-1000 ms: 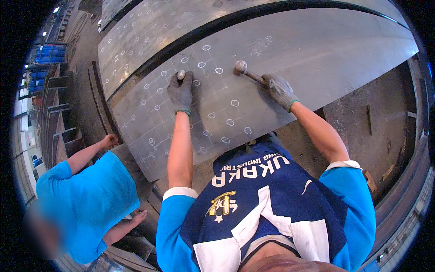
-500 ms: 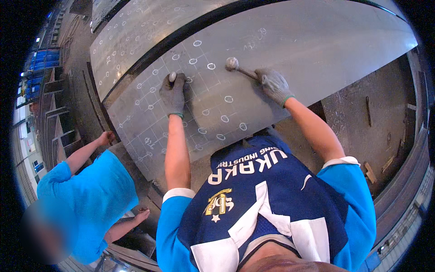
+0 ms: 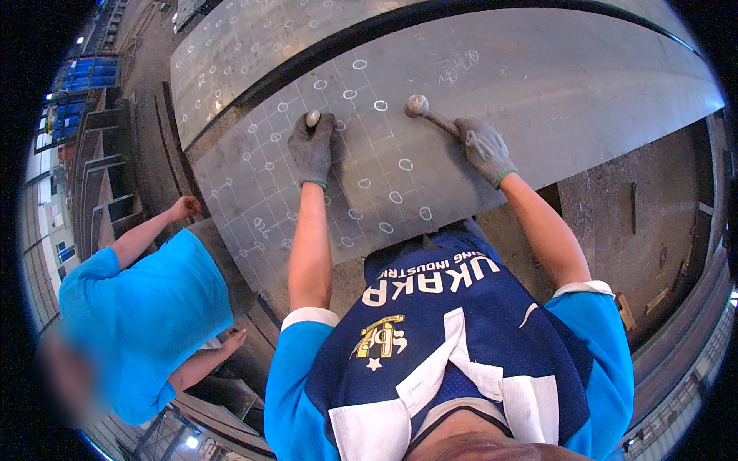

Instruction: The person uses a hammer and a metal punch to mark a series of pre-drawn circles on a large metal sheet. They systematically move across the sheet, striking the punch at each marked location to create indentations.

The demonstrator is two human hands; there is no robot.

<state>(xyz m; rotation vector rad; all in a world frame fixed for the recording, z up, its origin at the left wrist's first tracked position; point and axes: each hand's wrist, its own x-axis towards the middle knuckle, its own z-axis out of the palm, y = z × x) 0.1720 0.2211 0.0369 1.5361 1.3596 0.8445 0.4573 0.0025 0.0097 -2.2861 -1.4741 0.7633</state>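
Note:
A large grey steel plate [image 3: 553, 92] lies before me, marked with chalk lines and several small chalk circles. My gloved left hand [image 3: 311, 154] is closed around what looks like a punch [image 3: 312, 117], whose rounded, shiny end sticks up between thumb and fingers over the marked area. Its lower end is hidden by the hand. To the right, my gloved right hand [image 3: 486, 151] grips the handle of a hammer [image 3: 417, 106]. The hammer's rounded, worn head points left toward the punch and stays apart from it.
Another chalk-marked plate [image 3: 223, 65] lies beyond a dark gap. At the left, a person in a blue shirt [image 3: 150, 300] is close to the plate's corner, one hand [image 3: 184, 207] near its edge. Wood scraps [image 3: 626, 311] lie on the floor at right.
The whole view has shifted, so the plate and hands appear farther right and slightly higher. Both hands keep their grips, in nearly the same places over the plate.

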